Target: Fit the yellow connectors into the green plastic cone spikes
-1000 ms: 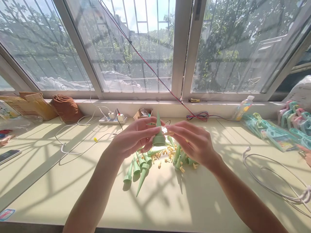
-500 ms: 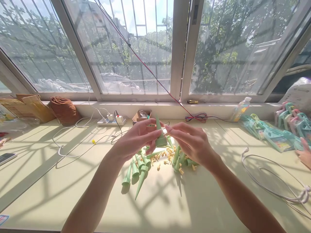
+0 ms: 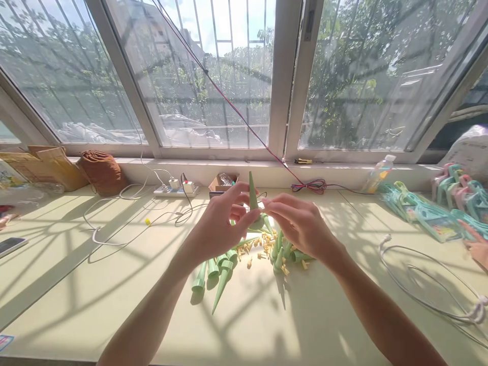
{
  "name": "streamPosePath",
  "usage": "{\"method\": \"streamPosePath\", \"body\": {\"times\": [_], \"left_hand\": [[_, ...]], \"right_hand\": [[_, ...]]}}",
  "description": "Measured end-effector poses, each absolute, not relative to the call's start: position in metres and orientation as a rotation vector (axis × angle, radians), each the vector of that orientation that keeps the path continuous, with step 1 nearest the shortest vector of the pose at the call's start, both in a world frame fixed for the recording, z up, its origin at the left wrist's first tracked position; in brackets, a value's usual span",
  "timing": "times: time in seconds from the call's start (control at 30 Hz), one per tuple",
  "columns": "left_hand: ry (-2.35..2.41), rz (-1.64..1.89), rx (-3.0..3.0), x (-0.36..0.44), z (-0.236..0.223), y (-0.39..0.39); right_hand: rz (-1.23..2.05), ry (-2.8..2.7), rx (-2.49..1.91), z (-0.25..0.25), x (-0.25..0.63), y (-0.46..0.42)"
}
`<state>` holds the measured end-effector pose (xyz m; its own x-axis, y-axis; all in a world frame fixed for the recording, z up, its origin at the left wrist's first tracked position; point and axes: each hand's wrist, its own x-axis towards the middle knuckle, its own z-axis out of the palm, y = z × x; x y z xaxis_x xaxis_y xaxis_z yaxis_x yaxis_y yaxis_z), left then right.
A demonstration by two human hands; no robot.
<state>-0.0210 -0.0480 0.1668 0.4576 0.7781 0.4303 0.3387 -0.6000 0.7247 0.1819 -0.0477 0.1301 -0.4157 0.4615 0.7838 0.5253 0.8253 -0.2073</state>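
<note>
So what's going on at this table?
Someone's left hand is holding up a green cone, tip upward, while their right hand is pinched close beside it; whatever is in those fingers is too small to make out. More green cones and small yellow pieces lie on the table beneath. Another person's hand shows at the right edge.

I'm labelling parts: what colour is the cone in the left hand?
Green; the cone shows best in the head view.
</note>
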Motion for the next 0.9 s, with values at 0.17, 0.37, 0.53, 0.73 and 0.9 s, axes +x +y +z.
{"method": "streamPosePath", "body": {"times": [0.17, 0.37, 0.53, 0.73, 0.9], "left_hand": [[0.922, 1.082, 2.515, -0.022, 0.162, -0.045], [0.858, 1.053, 2.753, -0.026, 0.159, -0.044], [0.806, 1.026, 2.759, -0.026, 0.159, -0.045], [0.803, 0.912, 2.686, -0.028, 0.165, -0.048], [0.735, 0.955, 2.322, -0.031, 0.170, -0.049]], "right_hand": [[0.041, -2.107, -0.772, 0.133, 0.181, -0.049], [0.224, -2.148, -0.800, 0.139, 0.183, -0.054], [0.343, -2.167, -0.856, 0.145, 0.184, -0.057], [0.589, -2.207, -0.890, 0.152, 0.189, -0.060], [0.803, -2.107, -0.863, 0.156, 0.188, -0.063]]}}
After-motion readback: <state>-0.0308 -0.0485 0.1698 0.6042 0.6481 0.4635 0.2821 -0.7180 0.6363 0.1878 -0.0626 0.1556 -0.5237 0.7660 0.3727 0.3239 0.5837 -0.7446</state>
